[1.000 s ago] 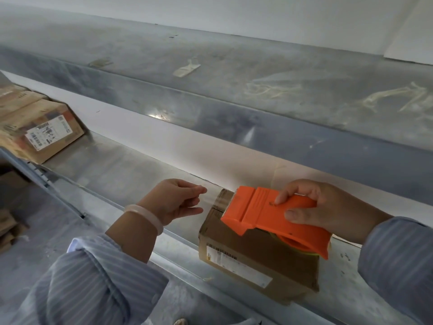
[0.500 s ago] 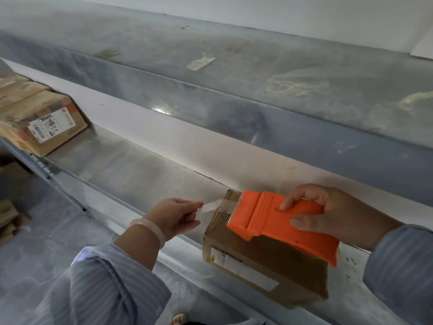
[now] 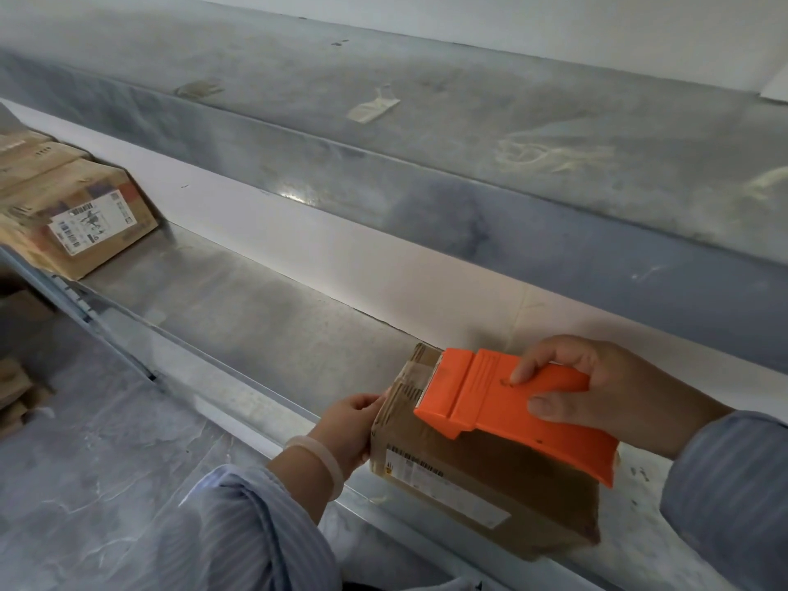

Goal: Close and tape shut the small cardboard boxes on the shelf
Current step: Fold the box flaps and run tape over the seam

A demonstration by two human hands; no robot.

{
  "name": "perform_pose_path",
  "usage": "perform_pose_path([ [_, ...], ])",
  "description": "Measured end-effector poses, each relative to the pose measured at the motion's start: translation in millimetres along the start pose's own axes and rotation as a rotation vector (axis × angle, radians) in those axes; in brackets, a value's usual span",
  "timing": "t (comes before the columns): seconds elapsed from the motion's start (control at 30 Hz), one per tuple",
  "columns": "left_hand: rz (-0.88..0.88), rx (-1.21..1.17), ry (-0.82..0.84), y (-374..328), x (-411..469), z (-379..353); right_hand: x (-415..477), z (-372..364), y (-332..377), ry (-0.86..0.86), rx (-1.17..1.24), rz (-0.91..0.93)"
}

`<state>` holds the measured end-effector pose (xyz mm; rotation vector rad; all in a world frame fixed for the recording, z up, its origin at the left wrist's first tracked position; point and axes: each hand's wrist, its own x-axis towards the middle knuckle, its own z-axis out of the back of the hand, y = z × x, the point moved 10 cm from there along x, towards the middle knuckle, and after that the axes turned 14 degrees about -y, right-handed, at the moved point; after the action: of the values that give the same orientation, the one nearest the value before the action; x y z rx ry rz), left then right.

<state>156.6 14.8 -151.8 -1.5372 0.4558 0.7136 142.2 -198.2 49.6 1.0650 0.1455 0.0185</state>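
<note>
Orange plastic tape dispenser [image 3: 511,413], gripped by the right hand [image 3: 605,390], rests on the small brown cardboard box [image 3: 490,479] at five o'clock on the metal shelf [image 3: 264,330]; left hand [image 3: 347,428] presses its nine-o'clock end.

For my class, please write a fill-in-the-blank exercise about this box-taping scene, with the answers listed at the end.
1. The right hand grips a tape dispenser whose colour is ____.
2. The dispenser rests on ____ of the cardboard box, which sits on the metal shelf.
3. The left hand touches the box's ____ end.

Missing words: orange; top; left.
</note>
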Motion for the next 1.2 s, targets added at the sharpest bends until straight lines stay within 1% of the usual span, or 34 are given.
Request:
perform_pose_path([
  [0.07,0.007,0.052,-0.022,3.3,1.4,3.1,-0.5,-1.3,0.7,0.009,-0.010,0.006],
  [0.13,-0.067,0.169,-0.047,-2.9,5.3,7.8,-1.1,-1.2,1.2,0.010,-0.006,0.004],
  [0.2,-0.249,0.275,-0.098,-26.4,6.8,12.3,-1.3,-0.3,2.1,0.008,0.002,0.005],
  [0.27,-0.496,0.276,-0.115,-66.6,-8.0,14.9,-1.4,-0.2,1.3,0.014,-0.012,0.007],
  [0.3,-0.642,0.287,-0.062,-88.1,-22.3,11.3,-1.4,-0.6,0.7,0.020,-0.018,0.008],
  [0.33,-0.778,0.344,0.035,-105.5,-38.9,3.2,-1.0,-0.7,0.2,0.021,-0.022,0.007],
  [0.37,-0.892,0.456,0.152,-115.9,-54.9,-8.6,-0.2,-0.3,-0.5,0.016,-0.026,0.006],
  [0.4,-0.980,0.624,0.260,-118.2,-67.0,-22.3,0.5,0.6,-0.8,0.010,-0.031,0.007],
  [0.47,-1.085,1.025,0.395,-110.0,-79.1,-45.1,1.1,1.3,-0.3,0.009,-0.038,0.013],
  [0.5,-1.113,1.179,0.433,-104.9,-79.5,-52.8,1.0,1.3,0.2,0.012,-0.040,0.015],
  [0.53,-1.133,1.269,0.466,-101.9,-80.3,-59.0,1.0,1.4,0.3,0.014,-0.041,0.013],
  [0.57,-1.141,1.311,0.489,-100.3,-80.2,-62.9,1.2,1.5,0.0,0.015,-0.041,0.010],
  [0.63,-1.137,1.313,0.500,-99.4,-77.5,-63.9,1.6,1.2,-0.9,0.021,-0.043,0.004],
  [0.8,-1.200,1.260,0.489,-100.1,-82.6,-61.1,2.6,-1.4,1.3,0.049,-0.048,0.000],
  [0.97,-1.234,1.406,0.470,-94.8,-81.3,-60.9,0.8,0.7,2.8,0.060,-0.059,-0.017],
  [1.1,-1.206,1.530,0.465,-91.4,-80.4,-60.5,-5.4,5.7,-1.2,0.070,-0.049,-0.037],
  [1.2,-1.199,1.564,0.467,-90.5,-81.2,-60.6,-9.0,11.3,-5.0,0.060,-0.042,-0.044],
])
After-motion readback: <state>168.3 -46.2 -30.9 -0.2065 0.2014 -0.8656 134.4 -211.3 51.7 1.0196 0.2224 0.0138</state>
